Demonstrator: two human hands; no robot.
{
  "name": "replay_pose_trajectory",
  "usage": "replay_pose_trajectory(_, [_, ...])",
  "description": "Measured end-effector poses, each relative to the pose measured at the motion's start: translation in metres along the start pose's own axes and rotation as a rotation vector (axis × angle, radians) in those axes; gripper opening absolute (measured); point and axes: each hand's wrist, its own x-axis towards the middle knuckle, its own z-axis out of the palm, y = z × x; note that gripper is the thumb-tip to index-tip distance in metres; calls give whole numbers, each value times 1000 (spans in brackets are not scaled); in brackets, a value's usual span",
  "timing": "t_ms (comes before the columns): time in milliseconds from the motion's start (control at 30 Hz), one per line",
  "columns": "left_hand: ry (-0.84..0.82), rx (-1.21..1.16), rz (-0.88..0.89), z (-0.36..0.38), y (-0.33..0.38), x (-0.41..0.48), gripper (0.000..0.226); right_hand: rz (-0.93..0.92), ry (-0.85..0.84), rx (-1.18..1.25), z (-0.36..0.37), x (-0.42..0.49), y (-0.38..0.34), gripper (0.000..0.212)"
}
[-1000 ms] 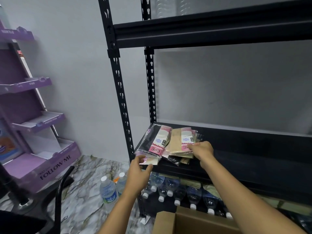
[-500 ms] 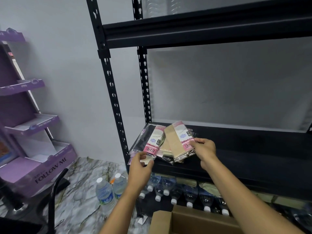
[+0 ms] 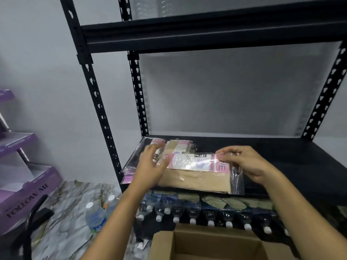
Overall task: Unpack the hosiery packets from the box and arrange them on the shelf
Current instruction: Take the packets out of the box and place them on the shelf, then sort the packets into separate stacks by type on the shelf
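Observation:
A beige hosiery packet (image 3: 197, 177) in clear plastic with a pink and white label lies sideways over the front of the black shelf (image 3: 281, 162). My right hand (image 3: 242, 162) pinches its top right edge. My left hand (image 3: 152, 166) holds its left end. Behind them, at the shelf's left end, sits a loose pile of other hosiery packets (image 3: 148, 147), black and beige with pink labels. The open cardboard box (image 3: 206, 244) stands at the bottom of the view; its inside is barely seen.
A row of capped water bottles (image 3: 193, 211) lies on the lower shelf. Two more bottles (image 3: 95, 216) stand on the marble floor to the left. A purple cardboard display stand (image 3: 24, 184) is at far left. Black slotted uprights (image 3: 97, 102) frame the shelf.
The beige packet has been lifted off the pile and turned sideways towards the right. My left hand moved up from the pile's front edge onto the packet's left end.

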Motion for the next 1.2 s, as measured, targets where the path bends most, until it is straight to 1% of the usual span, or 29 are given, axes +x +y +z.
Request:
replay_pose_trajectory(67, [-139,-10,-3,7,12,3,42,-3,-57,-55,-12,-12,-6,27])
replay_pose_trajectory(167, [-379,40,-24,22,27,6,30,10,-97,-119,-28,-27,-14,25])
replay_pose_trajectory(200, [-440,54,-12,27,31,5,24,15,-91,-127,-32,-31,-15,26])
replay_pose_trajectory(267, [-494,-7,-18,38,36,1,13,29,-58,-120,-41,-37,-17,31])
replay_pose_trajectory(333, [-486,-111,-62,49,36,-5,8,20,-9,-114,-48,-41,-18,37])
replay_pose_trajectory(400, [-450,-186,-105,59,35,-12,8,-16,70,-128,-54,-45,-18,40])
replay_pose_trajectory(533, [-330,-367,-240,77,35,-24,7,-95,239,-169,-64,-53,-12,41])
replay_pose_trajectory(633, [-195,-486,-327,87,38,-30,7,-153,334,-69,-67,-63,4,47])
replay_pose_trajectory(700, [-122,-590,-420,94,43,-33,12,-143,363,19,-64,-71,17,54])
replay_pose_trajectory(733, [-102,-649,-468,98,46,-35,14,-129,365,56,-59,-74,24,54])
replay_pose_trajectory(800, [-101,-740,-529,107,54,-38,16,-96,352,110,-47,-78,35,47])
replay_pose_trajectory(900, [-135,-849,-560,125,68,-47,19,-64,334,147,-26,-82,48,33])
replay_pose_trajectory(1000, [-168,-935,-577,139,79,-55,23,-57,381,238,-13,-84,57,32])
replay_pose_trajectory(1100, [-198,-918,-566,144,80,-59,25,-47,438,291,-13,-85,61,29])
replay_pose_trajectory(1200, [-251,-874,-544,145,76,-58,23,-29,427,289,-20,-84,62,30])
